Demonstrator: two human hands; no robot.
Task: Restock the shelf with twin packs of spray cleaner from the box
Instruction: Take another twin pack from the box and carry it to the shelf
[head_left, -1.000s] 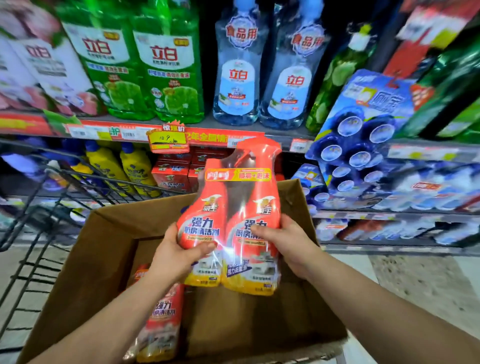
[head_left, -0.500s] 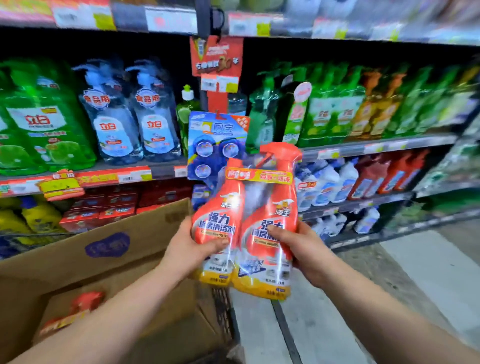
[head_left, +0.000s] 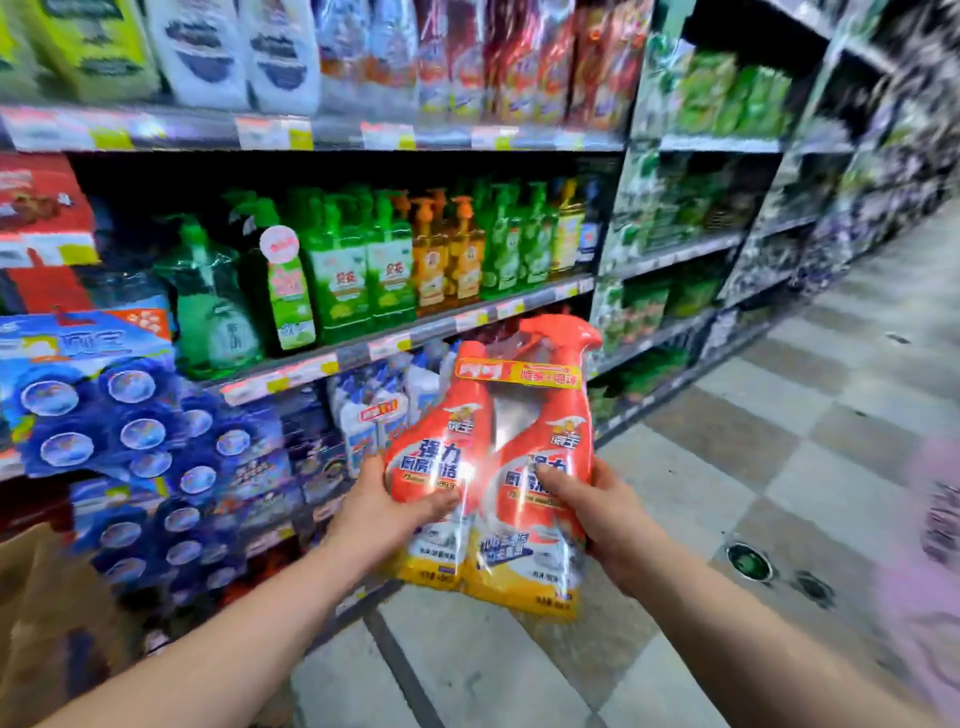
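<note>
The left grip (head_left: 384, 514) and right grip (head_left: 602, 514) clasped the twin pack (head_left: 498, 467), two orange bottles in clear wrap; box (head_left: 47, 597) sat at eight o'clock.

Orange plastic-wrapped twin pack (head_left: 514, 525), roughly upright, before shelf (head_left: 415, 339)

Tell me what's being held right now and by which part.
The twin pack of spray cleaner, held at mid-height: the left grip holds its left side, the right grip its right side, thumbs across the front labels.
</note>
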